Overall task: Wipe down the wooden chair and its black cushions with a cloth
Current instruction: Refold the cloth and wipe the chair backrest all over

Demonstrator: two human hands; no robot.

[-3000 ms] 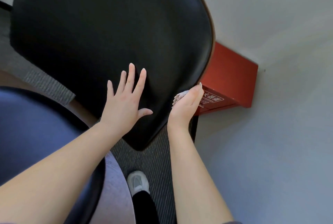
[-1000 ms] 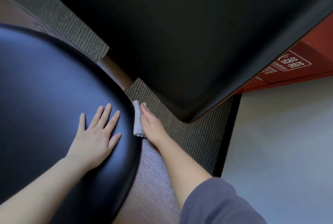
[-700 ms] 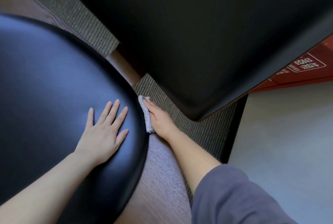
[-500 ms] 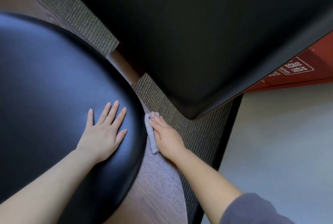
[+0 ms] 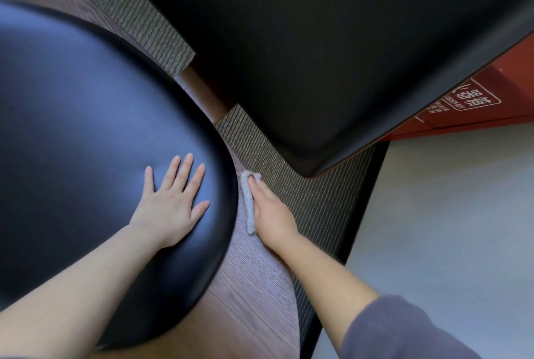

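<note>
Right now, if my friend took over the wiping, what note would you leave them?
Left hand: flat on the seat cushion, holding nothing.
Right hand: presses the cloth on the wooden rim, beside the seat cushion.
Back cushion: ahead, no hand on it.
Done: cannot tell which parts are wiped.
Left: probably carry on along the rim toward you, then check both cushions.

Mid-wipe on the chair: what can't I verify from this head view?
Head view only.
- cloth: mostly under the right hand; only one edge shows.
- wooden seat frame: wiped strip covered by cloth and hand.
- back cushion: cut off by the top and right edges.
- seat cushion: cut off at left; left hand covers part.
- red box small print: too small.
</note>
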